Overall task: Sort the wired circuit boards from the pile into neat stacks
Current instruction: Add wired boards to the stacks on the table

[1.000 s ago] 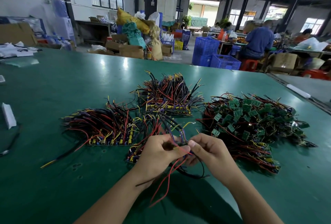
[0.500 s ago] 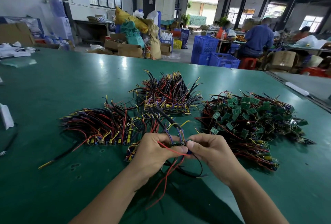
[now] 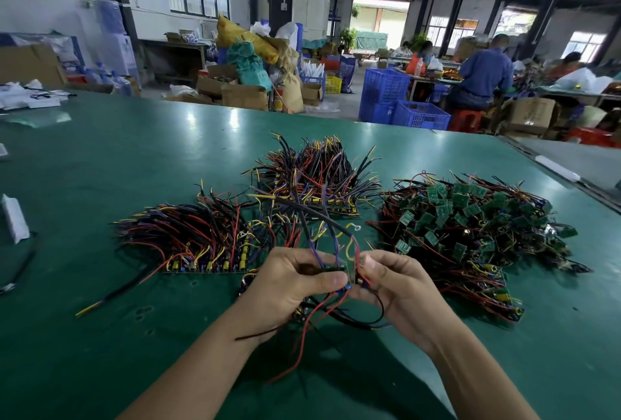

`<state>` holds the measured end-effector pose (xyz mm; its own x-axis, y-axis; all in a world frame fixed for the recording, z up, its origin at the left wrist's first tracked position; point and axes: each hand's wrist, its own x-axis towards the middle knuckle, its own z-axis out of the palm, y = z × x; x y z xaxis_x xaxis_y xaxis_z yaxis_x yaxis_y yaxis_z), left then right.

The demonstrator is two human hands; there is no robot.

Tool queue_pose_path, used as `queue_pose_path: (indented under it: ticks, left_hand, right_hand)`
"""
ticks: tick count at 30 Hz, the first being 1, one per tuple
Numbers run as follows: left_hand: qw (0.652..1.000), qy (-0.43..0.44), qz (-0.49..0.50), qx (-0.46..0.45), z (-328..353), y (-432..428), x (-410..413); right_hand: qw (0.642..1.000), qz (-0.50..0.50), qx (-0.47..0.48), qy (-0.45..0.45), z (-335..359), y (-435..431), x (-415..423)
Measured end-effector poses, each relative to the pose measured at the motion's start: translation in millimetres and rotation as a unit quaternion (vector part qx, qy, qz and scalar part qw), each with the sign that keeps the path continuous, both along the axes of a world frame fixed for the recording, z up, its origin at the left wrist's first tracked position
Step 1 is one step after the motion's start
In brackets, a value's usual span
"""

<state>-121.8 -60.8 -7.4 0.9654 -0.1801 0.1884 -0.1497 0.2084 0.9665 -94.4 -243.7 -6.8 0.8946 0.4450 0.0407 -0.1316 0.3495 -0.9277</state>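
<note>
Just above the green table [image 3: 100, 157], my left hand [image 3: 289, 282] grips a bunch of wired circuit boards [image 3: 337, 271], thumb pressed across them. Red, black and purple wires trail from it both up and down. My right hand [image 3: 393, 285] pinches the same bunch from the right, fingers curled on its edge. To the left lies a neat row of stacked boards [image 3: 208, 241] with wires fanned out to the left. A second stack [image 3: 319, 177] sits behind my hands. At the right spreads the loose pile [image 3: 470, 224] of small green boards and tangled wires.
A white block [image 3: 13, 218] and a dark cable [image 3: 16, 271] lie near the table's left edge. Papers [image 3: 30, 97] sit at the far left corner. Beyond the table stand blue crates [image 3: 400, 100], cardboard boxes and seated people at other benches.
Both hands have lifted the bunch slightly and turned it, so some wires now stand upward above my fingers. The stacks and the pile have not moved.
</note>
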Motion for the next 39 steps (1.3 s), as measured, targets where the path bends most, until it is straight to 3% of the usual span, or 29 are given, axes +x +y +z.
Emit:
queue_pose_path:
  ticks: [8, 13, 17, 19, 23, 25, 27, 28, 33, 35, 37, 39]
  left_hand:
    - [0.997, 0.013, 0.077, 0.007, -1.9, -2.0, 3.0]
    - [0.988, 0.049, 0.14, -0.038, -1.2, 0.8, 9.5]
    - [0.971, 0.064, 0.22, -0.065, -4.4, 6.8, 17.9]
    - [0.965, 0.07, 0.237, -0.081, -5.9, 8.6, 19.0]
    - [0.965, 0.05, 0.253, -0.041, -8.0, 10.5, 19.7]
    - [0.966, 0.031, 0.257, 0.0, -8.9, 10.1, 19.1]
    - [0.967, 0.026, 0.254, 0.021, -9.1, 9.0, 17.4]
    - [0.968, 0.025, 0.249, 0.029, -8.5, 8.2, 16.5]
    - [0.971, 0.006, 0.235, 0.036, -4.1, 2.5, 13.0]
    - [0.976, 0.02, 0.217, -0.002, -2.3, 1.3, 11.7]
    - [0.98, 0.04, 0.188, -0.047, -0.4, -0.2, 10.0]
    - [0.982, 0.051, 0.167, -0.074, 0.3, -1.7, 8.5]
  right_hand:
    - [0.989, -0.052, 0.095, 0.099, 1.3, -3.5, 7.9]
    - [0.981, -0.106, 0.136, 0.092, 7.6, -20.0, 17.8]
    - [0.975, -0.171, 0.117, 0.075, 10.6, -35.7, 23.4]
    - [0.976, -0.204, 0.06, 0.044, 9.0, -39.8, 24.8]
    - [0.952, -0.247, -0.18, -0.028, 0.0, -38.8, 25.6]
    - [0.901, -0.25, -0.343, -0.091, -7.5, -38.1, 27.5]
    - [0.812, -0.241, -0.504, -0.171, -12.4, -38.1, 28.6]
    - [0.785, -0.231, -0.541, -0.196, -13.3, -38.3, 28.4]
    - [0.726, -0.169, -0.618, -0.248, -16.4, -40.3, 28.6]
    - [0.706, -0.222, -0.611, -0.282, -15.0, -38.6, 27.1]
    - [0.723, -0.324, -0.527, -0.308, -9.2, -35.3, 21.7]
    - [0.781, -0.345, -0.417, -0.313, -1.4, -26.3, 12.5]
